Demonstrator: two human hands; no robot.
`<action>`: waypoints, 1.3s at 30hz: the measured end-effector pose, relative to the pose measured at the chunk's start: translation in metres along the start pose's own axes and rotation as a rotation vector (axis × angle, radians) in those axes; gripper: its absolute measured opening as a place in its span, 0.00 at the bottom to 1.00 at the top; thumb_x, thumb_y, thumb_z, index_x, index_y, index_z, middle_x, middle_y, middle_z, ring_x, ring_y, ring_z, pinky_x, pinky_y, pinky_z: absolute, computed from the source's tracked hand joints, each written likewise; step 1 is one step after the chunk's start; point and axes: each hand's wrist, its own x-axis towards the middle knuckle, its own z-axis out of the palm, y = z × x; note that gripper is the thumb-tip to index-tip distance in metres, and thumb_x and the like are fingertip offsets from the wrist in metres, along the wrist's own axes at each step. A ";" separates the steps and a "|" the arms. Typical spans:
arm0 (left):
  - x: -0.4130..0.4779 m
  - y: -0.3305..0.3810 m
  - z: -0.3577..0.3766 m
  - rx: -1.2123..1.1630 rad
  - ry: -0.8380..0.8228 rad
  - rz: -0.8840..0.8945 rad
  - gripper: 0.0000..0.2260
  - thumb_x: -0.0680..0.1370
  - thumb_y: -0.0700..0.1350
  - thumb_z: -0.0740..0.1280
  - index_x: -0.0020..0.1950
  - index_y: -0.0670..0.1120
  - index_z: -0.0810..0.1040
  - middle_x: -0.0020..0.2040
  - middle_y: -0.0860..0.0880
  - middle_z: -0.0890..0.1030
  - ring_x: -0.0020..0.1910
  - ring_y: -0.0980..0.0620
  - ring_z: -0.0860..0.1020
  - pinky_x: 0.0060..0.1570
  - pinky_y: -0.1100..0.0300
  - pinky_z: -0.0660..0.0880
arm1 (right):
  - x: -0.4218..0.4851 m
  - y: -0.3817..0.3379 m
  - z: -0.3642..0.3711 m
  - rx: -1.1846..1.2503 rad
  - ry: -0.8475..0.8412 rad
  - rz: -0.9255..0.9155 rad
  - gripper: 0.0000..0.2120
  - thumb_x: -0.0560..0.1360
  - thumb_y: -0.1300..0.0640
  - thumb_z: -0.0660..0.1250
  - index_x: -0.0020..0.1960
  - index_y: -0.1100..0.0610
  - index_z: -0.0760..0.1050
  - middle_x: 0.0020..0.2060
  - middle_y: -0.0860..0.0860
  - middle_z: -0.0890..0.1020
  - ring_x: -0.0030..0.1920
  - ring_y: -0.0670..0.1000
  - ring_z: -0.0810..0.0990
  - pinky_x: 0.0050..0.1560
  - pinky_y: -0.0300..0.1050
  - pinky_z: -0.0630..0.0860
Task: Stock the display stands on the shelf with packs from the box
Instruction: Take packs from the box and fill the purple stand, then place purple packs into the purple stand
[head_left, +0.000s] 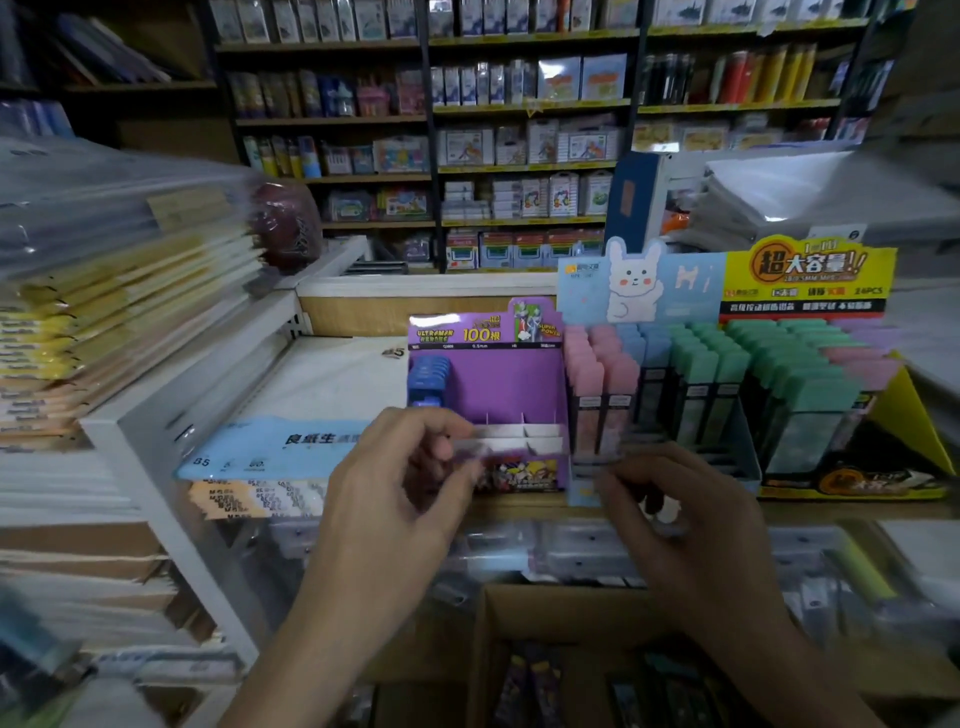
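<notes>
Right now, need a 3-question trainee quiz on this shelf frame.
1. True or false: every slot of the purple stand is filled.
2. The packs already in that stand are: A blue, B green, C pink.
3. Short answer: which hand is at the front of that stand?

Key: 1 false, most of it is empty. 2 A. 3 the left hand.
</notes>
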 end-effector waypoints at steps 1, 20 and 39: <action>-0.010 0.000 0.007 -0.027 -0.022 -0.024 0.10 0.74 0.45 0.73 0.52 0.58 0.79 0.42 0.53 0.78 0.41 0.51 0.79 0.40 0.59 0.76 | -0.007 0.000 -0.005 0.029 -0.023 0.013 0.04 0.75 0.58 0.70 0.42 0.54 0.81 0.38 0.44 0.78 0.41 0.43 0.76 0.43 0.29 0.67; -0.200 -0.119 0.179 -0.012 -0.319 -0.987 0.13 0.79 0.32 0.68 0.61 0.44 0.74 0.50 0.54 0.79 0.52 0.55 0.78 0.42 0.79 0.68 | -0.181 0.151 0.078 0.375 -0.520 1.184 0.09 0.74 0.69 0.68 0.37 0.61 0.83 0.30 0.51 0.82 0.32 0.49 0.79 0.35 0.42 0.71; -0.196 -0.121 0.194 -0.056 -0.230 -1.186 0.08 0.76 0.31 0.70 0.45 0.43 0.80 0.42 0.43 0.84 0.44 0.45 0.82 0.40 0.62 0.77 | -0.194 0.160 0.110 0.485 -0.527 1.379 0.09 0.66 0.73 0.70 0.36 0.60 0.85 0.34 0.56 0.86 0.34 0.52 0.84 0.35 0.44 0.78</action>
